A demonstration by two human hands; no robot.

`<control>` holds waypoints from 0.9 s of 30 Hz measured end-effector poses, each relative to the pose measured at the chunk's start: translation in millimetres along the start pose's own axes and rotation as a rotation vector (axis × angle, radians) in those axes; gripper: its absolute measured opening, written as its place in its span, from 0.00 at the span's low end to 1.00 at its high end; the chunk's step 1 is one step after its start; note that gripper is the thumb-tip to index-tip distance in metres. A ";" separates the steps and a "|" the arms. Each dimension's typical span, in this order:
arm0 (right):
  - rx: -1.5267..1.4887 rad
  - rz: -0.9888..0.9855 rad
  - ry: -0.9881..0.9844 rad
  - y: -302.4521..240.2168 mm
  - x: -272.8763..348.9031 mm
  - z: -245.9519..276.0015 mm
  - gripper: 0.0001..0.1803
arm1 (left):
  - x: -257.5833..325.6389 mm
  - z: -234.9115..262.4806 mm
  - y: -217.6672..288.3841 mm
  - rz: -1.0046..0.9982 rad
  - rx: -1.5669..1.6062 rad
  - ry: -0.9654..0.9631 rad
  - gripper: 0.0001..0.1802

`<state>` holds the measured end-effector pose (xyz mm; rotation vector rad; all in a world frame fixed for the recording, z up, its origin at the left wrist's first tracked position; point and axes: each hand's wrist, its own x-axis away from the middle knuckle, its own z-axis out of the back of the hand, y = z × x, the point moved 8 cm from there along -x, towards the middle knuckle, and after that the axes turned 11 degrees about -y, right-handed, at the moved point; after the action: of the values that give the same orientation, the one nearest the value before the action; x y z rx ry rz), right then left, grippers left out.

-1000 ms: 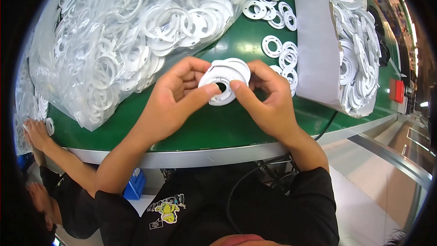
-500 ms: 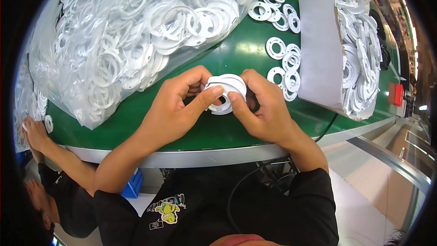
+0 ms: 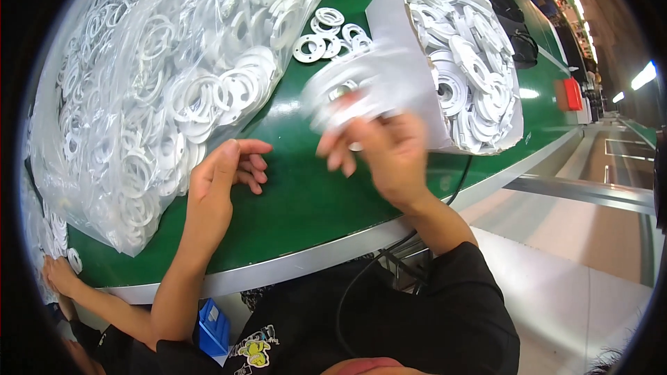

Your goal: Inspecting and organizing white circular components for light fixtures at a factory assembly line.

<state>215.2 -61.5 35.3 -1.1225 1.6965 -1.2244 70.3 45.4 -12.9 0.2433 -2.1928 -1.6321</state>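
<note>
My left hand [image 3: 228,170] is held above the green table beside a clear plastic bag [image 3: 132,201] of white plastic rings. Its fingers are apart and loosely bent, with nothing in them. My right hand [image 3: 389,149] is smeared by motion, over the table in front of a white box. White ring shapes [image 3: 340,94] blur just beyond its fingers. I cannot tell whether the hand grips one of them or has let it go. Several sharper white rings [image 3: 309,48] lie loose on the table farther back.
The white cardboard box [image 3: 396,17], heaped with white rings [image 3: 479,69], stands at the right. A red block [image 3: 572,94] sits near the table's right edge. A black cable [image 3: 462,180] hangs over the front edge. At the far left a co-worker's hand [image 3: 61,276] touches more white rings.
My hands have parted from the white ring piece they held together. The right hand has swung toward the box; the left is empty. The view has turned to the right.
</note>
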 end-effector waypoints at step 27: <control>1.046 -0.037 -0.065 20.2 -10.0 -10.7 0.23 | 4.1 -3.7 1.9 -0.225 -0.373 -0.069 0.10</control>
<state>204.2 -45.7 19.5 -0.5171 0.7451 -1.7428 68.3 41.2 -9.3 0.3392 -1.9135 -2.1634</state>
